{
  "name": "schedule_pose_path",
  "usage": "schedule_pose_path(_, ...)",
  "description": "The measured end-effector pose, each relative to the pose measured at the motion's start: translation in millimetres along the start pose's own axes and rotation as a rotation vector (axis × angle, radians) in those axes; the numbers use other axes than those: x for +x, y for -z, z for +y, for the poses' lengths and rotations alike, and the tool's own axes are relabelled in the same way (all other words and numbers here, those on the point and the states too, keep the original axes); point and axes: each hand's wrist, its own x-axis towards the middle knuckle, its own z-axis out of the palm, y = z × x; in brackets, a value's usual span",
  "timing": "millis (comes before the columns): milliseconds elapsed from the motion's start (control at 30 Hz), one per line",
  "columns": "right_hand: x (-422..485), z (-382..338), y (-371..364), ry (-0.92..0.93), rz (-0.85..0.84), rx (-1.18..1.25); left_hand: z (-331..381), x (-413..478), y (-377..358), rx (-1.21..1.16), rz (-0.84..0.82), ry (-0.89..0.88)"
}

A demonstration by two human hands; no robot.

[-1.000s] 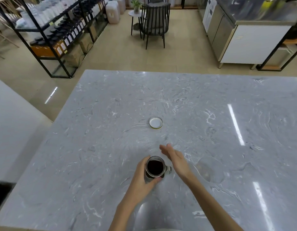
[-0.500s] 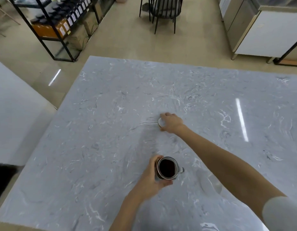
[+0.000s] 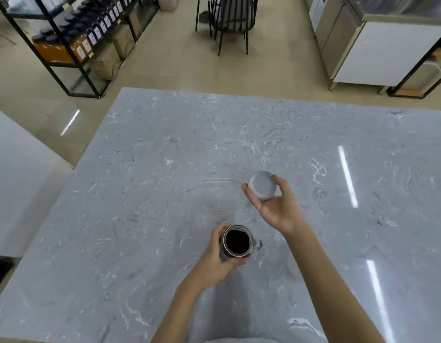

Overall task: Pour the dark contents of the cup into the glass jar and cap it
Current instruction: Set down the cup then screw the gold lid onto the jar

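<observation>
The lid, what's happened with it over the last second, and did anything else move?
The right hand reached out to the lid, picked it up off the table and now holds it raised, between the fingertips. The left hand stayed wrapped around the jar, which stays open and dark inside.

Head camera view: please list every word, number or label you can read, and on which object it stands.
No text can be read.
Bottle labels on the shelf: white tags, too small and blurred to read.
Lid in the right hand: no print visible.
Glass jar held by the left hand: no label visible.
</observation>
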Motion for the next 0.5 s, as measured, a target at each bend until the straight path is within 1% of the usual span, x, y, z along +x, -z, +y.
schedule_pose_path(67, -31, 11, 16, -0.045, -0.051, 0.192, 1, 0, 1, -0.002, 0.0, -0.002)
schedule_pose_path(100, -43, 16, 21, -0.053, -0.063, 0.222, 2, 1, 2, 0.005, -0.001, -0.003)
schedule_pose_path(200, -65, 30, 29, -0.015, -0.015, 0.122, 4, 5, 5, 0.066, 0.006, -0.049)
schedule_pose_path(300, -70, 47, 27, 0.152, 0.072, -0.089, 8, 9, 4, 0.137, 0.037, -0.103)
schedule_pose_path(333, -70, 52, 27, 0.209, 0.084, -0.112, 11, 12, 4, 0.164, 0.055, -0.131)
schedule_pose_path(433, -66, 64, 29, 0.308, 0.07, -0.055, 15, 19, 2, 0.224, 0.064, -0.222)
schedule_pose_path(500, -65, 67, 31, 0.316, 0.068, -0.033, 11, 20, 2, 0.218, 0.046, -0.208)
